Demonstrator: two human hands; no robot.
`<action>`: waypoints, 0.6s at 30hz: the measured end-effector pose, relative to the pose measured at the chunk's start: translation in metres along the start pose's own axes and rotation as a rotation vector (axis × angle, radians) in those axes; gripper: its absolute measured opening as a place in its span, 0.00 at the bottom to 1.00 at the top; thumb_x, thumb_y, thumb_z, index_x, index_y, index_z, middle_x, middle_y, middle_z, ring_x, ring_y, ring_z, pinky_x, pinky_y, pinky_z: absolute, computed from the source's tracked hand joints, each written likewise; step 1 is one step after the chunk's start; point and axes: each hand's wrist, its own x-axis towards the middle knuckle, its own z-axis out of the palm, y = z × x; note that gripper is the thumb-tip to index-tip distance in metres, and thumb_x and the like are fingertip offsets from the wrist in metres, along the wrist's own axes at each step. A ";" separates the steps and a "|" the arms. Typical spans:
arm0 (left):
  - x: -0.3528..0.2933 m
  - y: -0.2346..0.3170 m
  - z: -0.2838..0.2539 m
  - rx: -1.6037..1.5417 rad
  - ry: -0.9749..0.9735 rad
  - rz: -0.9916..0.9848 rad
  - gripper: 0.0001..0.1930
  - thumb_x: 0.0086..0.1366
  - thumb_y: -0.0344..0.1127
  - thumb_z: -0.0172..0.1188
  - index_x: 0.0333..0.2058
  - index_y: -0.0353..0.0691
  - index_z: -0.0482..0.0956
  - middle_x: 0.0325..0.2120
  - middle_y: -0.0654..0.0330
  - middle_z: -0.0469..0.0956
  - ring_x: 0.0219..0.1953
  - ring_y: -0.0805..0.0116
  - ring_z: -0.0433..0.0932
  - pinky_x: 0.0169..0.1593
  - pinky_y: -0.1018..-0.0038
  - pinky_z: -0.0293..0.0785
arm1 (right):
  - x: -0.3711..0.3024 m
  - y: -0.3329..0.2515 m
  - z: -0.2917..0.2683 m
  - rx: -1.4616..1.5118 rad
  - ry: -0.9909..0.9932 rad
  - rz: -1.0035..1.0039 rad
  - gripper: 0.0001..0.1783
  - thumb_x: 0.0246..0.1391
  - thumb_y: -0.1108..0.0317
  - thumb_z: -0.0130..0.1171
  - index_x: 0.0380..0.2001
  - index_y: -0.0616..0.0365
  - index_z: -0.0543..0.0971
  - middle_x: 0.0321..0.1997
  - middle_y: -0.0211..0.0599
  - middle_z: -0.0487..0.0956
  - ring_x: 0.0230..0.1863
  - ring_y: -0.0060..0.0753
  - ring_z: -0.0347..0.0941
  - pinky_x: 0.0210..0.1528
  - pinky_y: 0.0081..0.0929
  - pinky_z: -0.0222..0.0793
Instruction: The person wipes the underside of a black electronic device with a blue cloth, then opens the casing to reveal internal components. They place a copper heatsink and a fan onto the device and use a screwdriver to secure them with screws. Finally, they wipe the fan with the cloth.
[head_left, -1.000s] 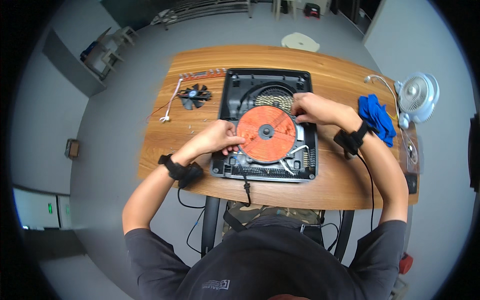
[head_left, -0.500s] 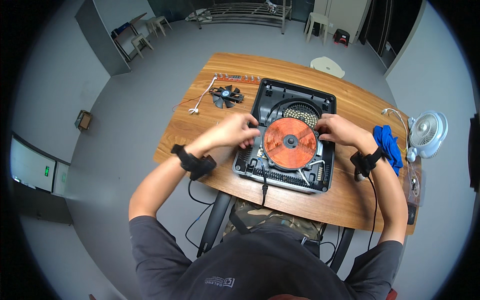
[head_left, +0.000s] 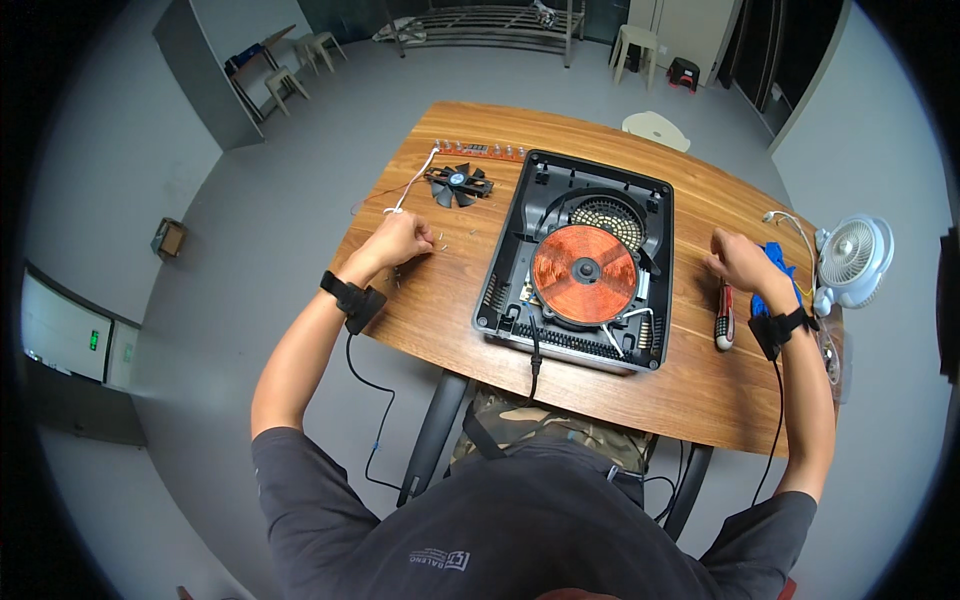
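Note:
An opened induction cooker [head_left: 512,225] lies on the wooden table in front of me. Its round copper coil [head_left: 560,268] sits in the black housing, below a round vent grille [head_left: 597,212]. My left hand [head_left: 398,238] is left of the cooker, fingertips pinched close to the tabletop beside small scattered screws [head_left: 443,241]. What the fingertips hold, if anything, is too small to make out. To the right of the cooker, my right hand [head_left: 738,262] has its fingers curled at the upper end of a red-and-black handled screwdriver [head_left: 725,318]; the hand hides its tip.
Behind my left hand lie a black cooling fan [head_left: 458,184] and a narrow orange circuit board [head_left: 480,151] with a white cable. By my right wrist are a blue cloth [head_left: 773,300] and a white desk fan [head_left: 855,262]. A black cord [head_left: 536,365] hangs over the front edge.
Both hands have left the coil. My left hand moved left to the small screws; my right moved right to the screwdriver. The coil stays in the housing.

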 end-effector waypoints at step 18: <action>0.013 0.022 0.022 0.053 0.010 0.046 0.05 0.56 0.28 0.70 0.29 0.32 0.85 0.28 0.43 0.84 0.34 0.48 0.84 0.40 0.61 0.79 | -0.070 0.000 0.056 -0.038 0.074 0.219 0.28 0.59 0.55 0.65 0.46 0.69 0.66 0.40 0.67 0.80 0.42 0.69 0.79 0.44 0.53 0.78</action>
